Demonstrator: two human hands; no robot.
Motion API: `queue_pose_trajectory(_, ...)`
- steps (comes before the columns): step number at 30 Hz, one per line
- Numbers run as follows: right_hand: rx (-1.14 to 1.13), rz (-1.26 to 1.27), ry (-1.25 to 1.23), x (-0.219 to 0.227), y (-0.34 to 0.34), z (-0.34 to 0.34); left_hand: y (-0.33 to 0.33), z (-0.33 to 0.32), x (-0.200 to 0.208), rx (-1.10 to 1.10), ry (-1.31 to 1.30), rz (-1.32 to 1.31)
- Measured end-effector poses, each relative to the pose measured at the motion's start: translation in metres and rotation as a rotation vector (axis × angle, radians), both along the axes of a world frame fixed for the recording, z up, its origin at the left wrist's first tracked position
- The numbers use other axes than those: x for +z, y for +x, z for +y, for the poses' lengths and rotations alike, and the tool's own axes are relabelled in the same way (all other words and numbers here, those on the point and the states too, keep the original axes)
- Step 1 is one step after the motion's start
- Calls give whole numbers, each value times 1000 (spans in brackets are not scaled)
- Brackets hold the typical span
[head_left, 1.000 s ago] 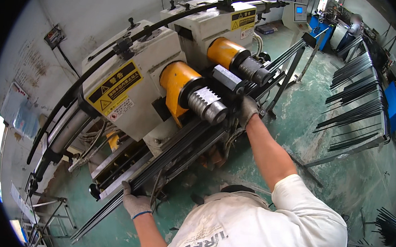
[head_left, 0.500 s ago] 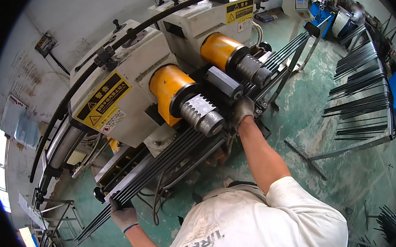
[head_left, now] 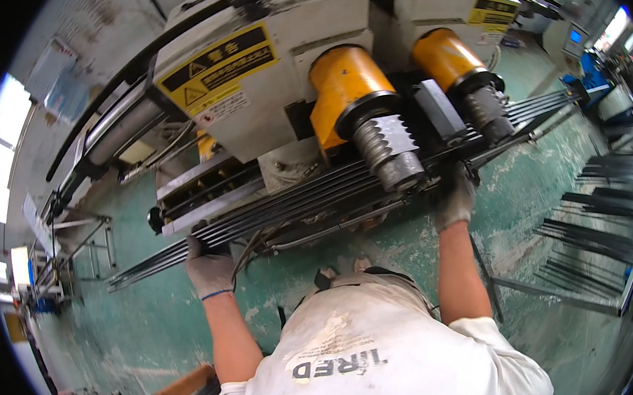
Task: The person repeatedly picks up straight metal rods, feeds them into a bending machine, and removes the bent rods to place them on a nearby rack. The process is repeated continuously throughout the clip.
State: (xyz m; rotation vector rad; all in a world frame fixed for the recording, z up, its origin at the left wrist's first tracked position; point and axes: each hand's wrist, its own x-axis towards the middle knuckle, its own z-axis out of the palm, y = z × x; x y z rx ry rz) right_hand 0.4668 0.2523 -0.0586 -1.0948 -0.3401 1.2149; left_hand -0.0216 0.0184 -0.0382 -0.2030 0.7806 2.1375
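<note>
A row of several long, dark metal rods (head_left: 278, 203) runs slantwise along the front of a large grey machine (head_left: 258, 94). My left hand (head_left: 209, 265), in a grey glove with dark fingertips, is closed around the rods near their left end. Farther right, my gloved right hand (head_left: 454, 202) reaches up to the rods beyond the nearer toothed shaft; its fingers look closed there, though they are partly hidden. That ridged metal shaft (head_left: 388, 147) sticks out of an orange sleeve (head_left: 353, 76). A second ridged shaft (head_left: 490, 111) and a dark block (head_left: 441, 110) sit to its right.
A rack (head_left: 556, 294) at the right carries bundles of thin dark rods (head_left: 591, 238). Hoses (head_left: 252, 248) hang below the machine's front. A metal frame stand (head_left: 98, 246) is at the left, and a control box with a lit screen (head_left: 571, 43) at the far right.
My view has turned, so the machine appears farther right and the rods lie flatter across the picture. Both hands stay at the rods.
</note>
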Motion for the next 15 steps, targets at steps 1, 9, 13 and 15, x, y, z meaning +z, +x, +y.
queue_pose_trajectory(1, 35, -9, 23, -23, 19, -7, -8, -5, 0, 38, -17, 8)
queue_pose_trajectory(9, 53, -143, -288, -93, 69, -47, 26, 12, 13, 103, -84, 14)
queue_pose_trajectory(13, 219, -57, -165, -140, 81, -30, 57, 35, 0, 2, -83, -48)
queue_pose_trajectory(15, 233, -153, -235, -117, 47, -35, 71, 33, 13, -39, -74, -62)
